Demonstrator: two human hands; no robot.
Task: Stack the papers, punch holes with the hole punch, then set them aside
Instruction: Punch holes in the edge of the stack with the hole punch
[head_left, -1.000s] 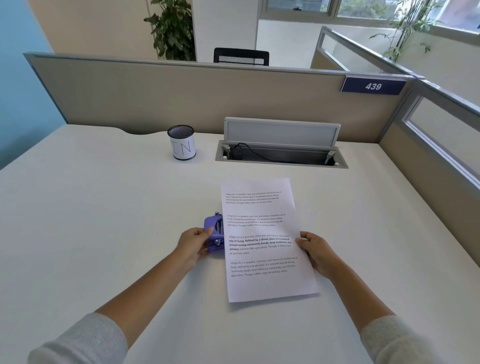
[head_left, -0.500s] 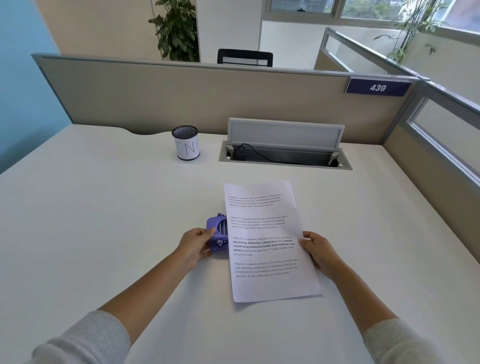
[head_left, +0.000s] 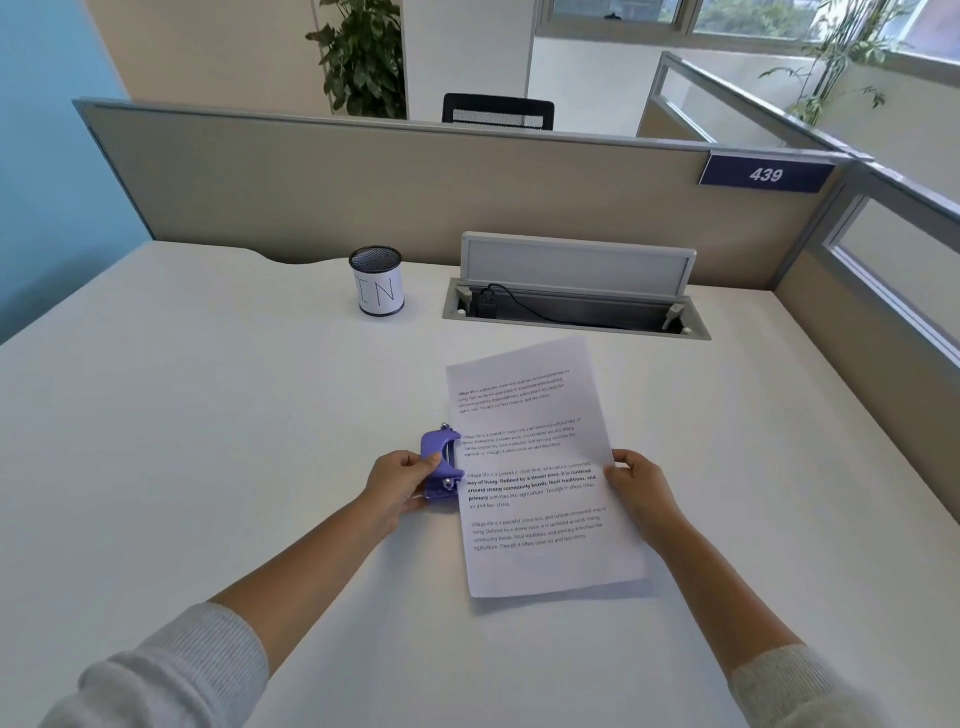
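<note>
While the left hand (head_left: 397, 480) clasps the purple hole punch (head_left: 442, 470) against the papers (head_left: 535, 467) lying on the desk (head_left: 208, 415), the right hand (head_left: 636, 480) pinches their opposite edge; thin, floppy sheets, best held at the edges.

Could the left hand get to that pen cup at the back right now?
Probably not as things stand: the left hand is gripping the hole punch. The desk towards the pen cup looks bare, though, so it could once it lets go.

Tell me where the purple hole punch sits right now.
Head view, centre: the purple plastic hole punch sits against the printed paper stack's left edge, gripped by the left hand.
</note>
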